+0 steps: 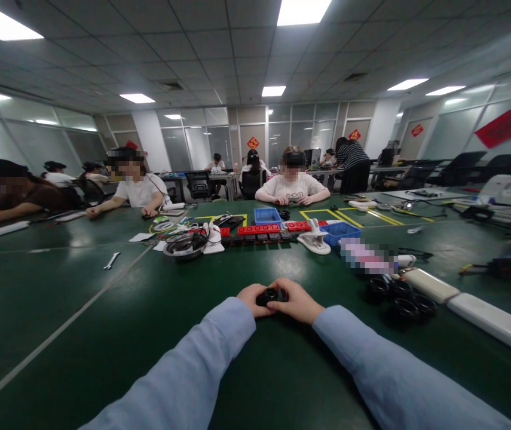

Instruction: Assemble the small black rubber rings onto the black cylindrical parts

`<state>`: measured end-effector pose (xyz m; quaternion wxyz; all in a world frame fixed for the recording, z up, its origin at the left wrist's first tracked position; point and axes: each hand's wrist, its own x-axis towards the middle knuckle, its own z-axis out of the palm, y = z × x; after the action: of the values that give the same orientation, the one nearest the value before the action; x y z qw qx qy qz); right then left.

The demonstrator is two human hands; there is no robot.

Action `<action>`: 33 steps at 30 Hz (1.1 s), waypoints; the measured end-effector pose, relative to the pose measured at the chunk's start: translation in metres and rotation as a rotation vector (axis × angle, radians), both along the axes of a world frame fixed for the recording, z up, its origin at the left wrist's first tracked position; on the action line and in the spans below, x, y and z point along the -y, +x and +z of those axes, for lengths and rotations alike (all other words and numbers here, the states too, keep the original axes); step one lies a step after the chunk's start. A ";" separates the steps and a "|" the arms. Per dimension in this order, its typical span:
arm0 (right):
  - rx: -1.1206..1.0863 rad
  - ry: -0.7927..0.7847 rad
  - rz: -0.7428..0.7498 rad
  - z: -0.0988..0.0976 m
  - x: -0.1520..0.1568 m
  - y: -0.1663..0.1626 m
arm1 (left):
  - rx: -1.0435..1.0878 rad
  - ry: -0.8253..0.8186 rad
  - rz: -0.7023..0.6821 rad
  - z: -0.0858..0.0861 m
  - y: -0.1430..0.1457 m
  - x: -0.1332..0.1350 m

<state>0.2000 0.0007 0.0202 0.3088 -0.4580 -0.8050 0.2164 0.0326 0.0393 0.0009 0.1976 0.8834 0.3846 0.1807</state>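
A small black round part (268, 296) with a ring-like opening sits between my two hands, just above or on the green table. My left hand (252, 298) is closed round its left side. On the other side my right hand (297, 298) grips it with thumb and fingers, the thumb across its front. Its exact kind is too small to make out. To the right lies a cluster of black ring-shaped parts (402, 298), resembling the held one.
Beyond my hands stand a red power strip (262, 229), blue bins (339, 232), a white clip stand (315, 237) and a bowl of cables (186, 243). A wrench (112, 261) lies left. White housings (492, 322) run along the right. Co-workers sit across and to the left.
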 end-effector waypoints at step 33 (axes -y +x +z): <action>-0.103 0.312 -0.360 -0.019 -0.014 0.005 | 0.231 0.092 0.289 0.003 0.002 0.006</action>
<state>0.2054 0.0151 0.0012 0.4500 -0.5294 -0.7171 0.0541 0.0345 0.0335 0.0037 0.1719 0.8005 0.4736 0.3247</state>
